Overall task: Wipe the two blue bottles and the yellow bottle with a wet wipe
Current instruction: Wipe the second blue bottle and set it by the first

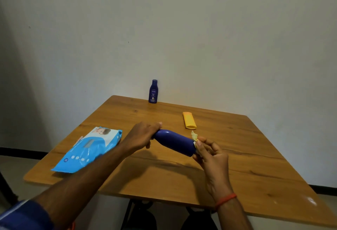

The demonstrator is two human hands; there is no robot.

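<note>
My left hand point(141, 136) grips the neck end of a large blue bottle point(176, 142), held on its side above the wooden table point(255, 166). At the bottle's flat base my right hand point(211, 154) pinches a pale crumpled wet wipe point(194, 136) and presses it against the base. A small blue bottle point(153, 91) stands upright at the table's far edge, by the wall. The yellow bottle point(189, 120) lies flat on the table, just beyond the held bottle's base.
A blue pack of wet wipes point(89, 149) lies on the table's left side, partly under my left forearm. A pale wall rises behind the table's far edge. The table's dark legs and floor show below the near edge.
</note>
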